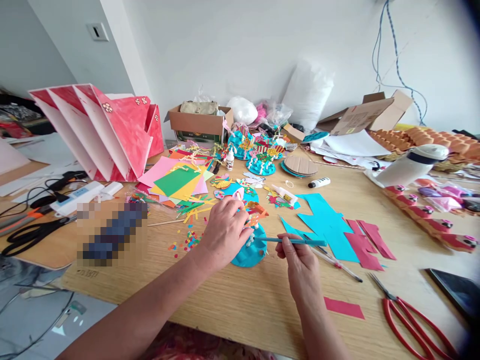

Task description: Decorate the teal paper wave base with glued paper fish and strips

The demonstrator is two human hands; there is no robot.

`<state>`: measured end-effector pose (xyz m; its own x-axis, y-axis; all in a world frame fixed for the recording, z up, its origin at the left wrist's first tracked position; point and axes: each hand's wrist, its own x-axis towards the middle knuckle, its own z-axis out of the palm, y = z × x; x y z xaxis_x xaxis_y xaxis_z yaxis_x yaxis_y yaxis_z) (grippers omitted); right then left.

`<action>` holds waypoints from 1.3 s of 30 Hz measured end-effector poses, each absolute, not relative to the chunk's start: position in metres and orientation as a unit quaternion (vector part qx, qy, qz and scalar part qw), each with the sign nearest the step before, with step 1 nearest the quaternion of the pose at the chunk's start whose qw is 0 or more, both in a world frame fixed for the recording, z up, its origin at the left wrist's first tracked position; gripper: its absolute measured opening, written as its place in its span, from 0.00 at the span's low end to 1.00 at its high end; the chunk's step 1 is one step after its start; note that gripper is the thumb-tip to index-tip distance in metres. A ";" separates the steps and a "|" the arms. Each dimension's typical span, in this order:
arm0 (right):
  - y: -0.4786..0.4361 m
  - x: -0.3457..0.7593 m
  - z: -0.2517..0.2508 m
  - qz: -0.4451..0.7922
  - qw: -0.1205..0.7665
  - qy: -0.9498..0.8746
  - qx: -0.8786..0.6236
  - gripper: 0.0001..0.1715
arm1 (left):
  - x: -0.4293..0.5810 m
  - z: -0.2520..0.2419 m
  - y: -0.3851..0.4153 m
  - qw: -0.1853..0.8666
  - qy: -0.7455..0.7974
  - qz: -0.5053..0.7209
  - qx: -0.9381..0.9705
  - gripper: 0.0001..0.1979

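A round blue disc (247, 257) lies on the table in front of me, with white squiggly pieces and an orange paper fish-like cutout (257, 215) above it. My left hand (226, 229) is closed over the far left part of this paper craft, fingers bent and partly hiding what they grip. Between the thumb and fingers of my right hand (300, 262) is a slim teal pen-like tool (307, 242). Its thin tip points left and reaches the white pieces on the disc, close to my left thumb.
Blue paper (326, 220), dark red scraps (362, 245) and red-handled scissors (405, 312) lie to the right. Colored sheets (178, 180), paper dots (191, 240) and black scissors (35, 232) are leftward. Behind stand finished blue crafts (260, 165), a glue bottle (230, 159) and a cardboard box (198, 122).
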<state>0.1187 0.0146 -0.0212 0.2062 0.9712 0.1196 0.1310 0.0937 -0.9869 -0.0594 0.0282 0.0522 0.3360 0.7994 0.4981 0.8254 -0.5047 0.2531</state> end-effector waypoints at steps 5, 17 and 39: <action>0.015 0.119 -0.021 0.391 0.537 -0.504 -0.552 0.16 | -0.056 0.050 0.026 0.011 -0.501 -0.274 -0.821 0.04; 0.013 0.118 -0.017 0.383 0.532 -0.512 -0.554 0.16 | -0.053 0.048 0.026 0.025 -0.481 -0.302 -0.823 0.03; 0.012 0.114 -0.011 0.348 0.449 -0.588 -0.576 0.17 | -0.056 0.046 0.019 0.028 -0.489 -0.296 -0.820 0.05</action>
<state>0.1138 0.0118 -0.0106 0.0651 0.9897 0.1274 0.3649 0.0952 -0.9262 -0.0559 0.0187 0.0462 0.3457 0.7862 0.5123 0.8187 -0.5195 0.2446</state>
